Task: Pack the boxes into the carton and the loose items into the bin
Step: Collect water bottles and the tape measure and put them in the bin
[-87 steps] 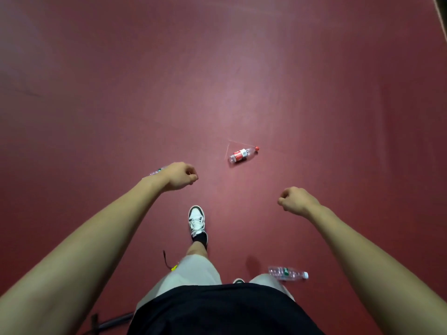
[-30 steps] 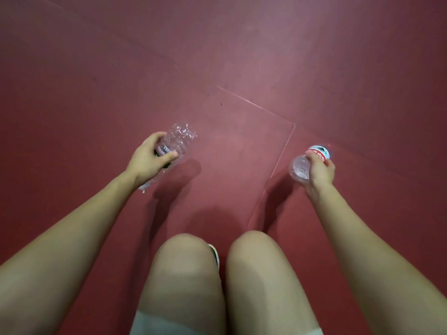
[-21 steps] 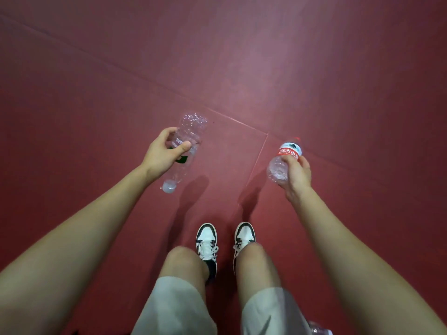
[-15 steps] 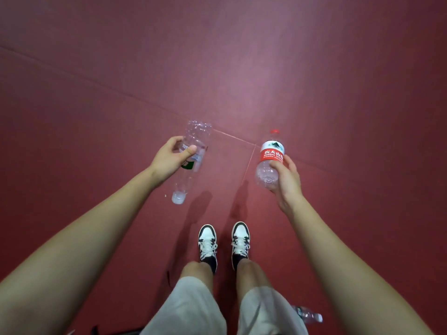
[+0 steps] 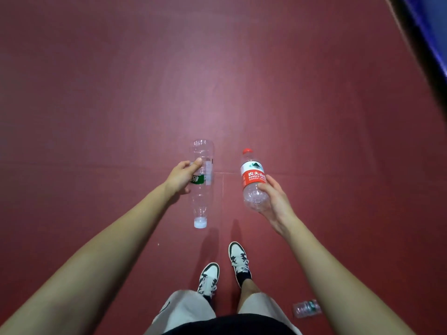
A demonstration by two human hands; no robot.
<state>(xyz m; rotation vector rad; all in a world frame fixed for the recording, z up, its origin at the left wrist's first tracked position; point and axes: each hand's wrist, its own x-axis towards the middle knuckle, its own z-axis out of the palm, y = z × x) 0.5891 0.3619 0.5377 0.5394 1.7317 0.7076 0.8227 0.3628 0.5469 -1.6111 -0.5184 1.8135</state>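
Head view: carrying both to the bin, which is out of sight, wants firm mid-body grips, since thin plastic may buckle; left hand curls round the green-label bottle, held above the floor, long axis running towards the feet, cap nearest them; right hand wraps the red-label bottle, roughly parallel, cap pointing away.

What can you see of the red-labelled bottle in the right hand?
The red-labelled bottle is clear plastic with a red cap and a red-and-white label bearing a green emblem; no liquid shows inside. It is held in the air, cap end pointing away from the person. The right hand grips its lower body; nothing else touches it.
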